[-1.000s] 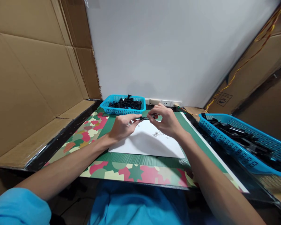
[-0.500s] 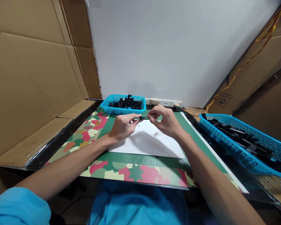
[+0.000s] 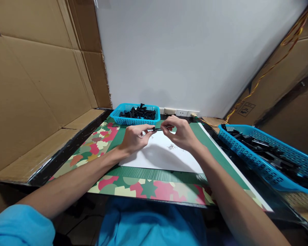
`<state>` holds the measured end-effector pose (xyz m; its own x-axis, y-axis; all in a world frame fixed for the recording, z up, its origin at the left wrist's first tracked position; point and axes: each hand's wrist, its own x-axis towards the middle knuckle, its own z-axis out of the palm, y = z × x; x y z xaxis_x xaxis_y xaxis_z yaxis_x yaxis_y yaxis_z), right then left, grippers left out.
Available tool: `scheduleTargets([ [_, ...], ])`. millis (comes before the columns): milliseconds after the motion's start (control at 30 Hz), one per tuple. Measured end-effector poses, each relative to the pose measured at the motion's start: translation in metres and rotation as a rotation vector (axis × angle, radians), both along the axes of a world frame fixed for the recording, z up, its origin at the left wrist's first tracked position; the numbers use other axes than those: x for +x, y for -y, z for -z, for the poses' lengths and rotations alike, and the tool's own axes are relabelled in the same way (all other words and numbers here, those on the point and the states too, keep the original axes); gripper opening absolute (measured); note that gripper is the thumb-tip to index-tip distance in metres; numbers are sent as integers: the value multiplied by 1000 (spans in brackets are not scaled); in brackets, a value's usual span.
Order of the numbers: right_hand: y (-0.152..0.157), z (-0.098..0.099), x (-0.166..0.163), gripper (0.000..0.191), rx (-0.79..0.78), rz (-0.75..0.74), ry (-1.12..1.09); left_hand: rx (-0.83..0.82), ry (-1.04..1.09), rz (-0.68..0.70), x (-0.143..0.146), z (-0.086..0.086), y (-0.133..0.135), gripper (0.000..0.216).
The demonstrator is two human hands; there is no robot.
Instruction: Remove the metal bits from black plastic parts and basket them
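Observation:
My left hand [image 3: 135, 138] and my right hand [image 3: 181, 134] meet above a white sheet of paper [image 3: 162, 156] on the mat. Both pinch the ends of a small thin black part [image 3: 158, 129] held between their fingertips. Fingers of both hands are curled and closed on it. A little heap of tiny metal pieces [image 3: 172, 147] lies on the paper just below my right hand.
A small blue basket [image 3: 118, 119] of black parts stands at the back. A larger blue basket [image 3: 248, 156] with long black parts sits at the right. Cardboard walls [image 3: 36, 85] close the left side. The camouflage-pattern mat [image 3: 149, 188] covers the table front.
Both hands have stayed almost in place on the black part; my right hand has shifted very slightly left and its fingers have moved a little.

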<state>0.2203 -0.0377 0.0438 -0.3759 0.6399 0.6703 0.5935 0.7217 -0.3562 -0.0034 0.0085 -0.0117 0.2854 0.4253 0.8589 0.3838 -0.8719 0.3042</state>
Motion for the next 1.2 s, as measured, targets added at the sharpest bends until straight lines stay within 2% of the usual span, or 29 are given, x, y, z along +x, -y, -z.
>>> scheduleTargets([
  [267,-1,-2,4,15,24,33,4,-53,18,-13,5,-5,1,19],
  [500,-4,-6,10,26,116,120,-16,-220,-231,-134,5,4,-2,23],
  [733,-16,8,14,20,106,142,86,-275,-400,-87,9,8,0,20],
  [900,-23,21,13,11,-12,176,46,-291,-414,-67,9,11,0,15],
  [1067,-24,34,-1,14,-246,90,-174,-302,-414,-57,9,12,1,16],
  [1200,-26,44,-8,17,-369,43,-237,-285,-417,-76,10,10,4,16],
])
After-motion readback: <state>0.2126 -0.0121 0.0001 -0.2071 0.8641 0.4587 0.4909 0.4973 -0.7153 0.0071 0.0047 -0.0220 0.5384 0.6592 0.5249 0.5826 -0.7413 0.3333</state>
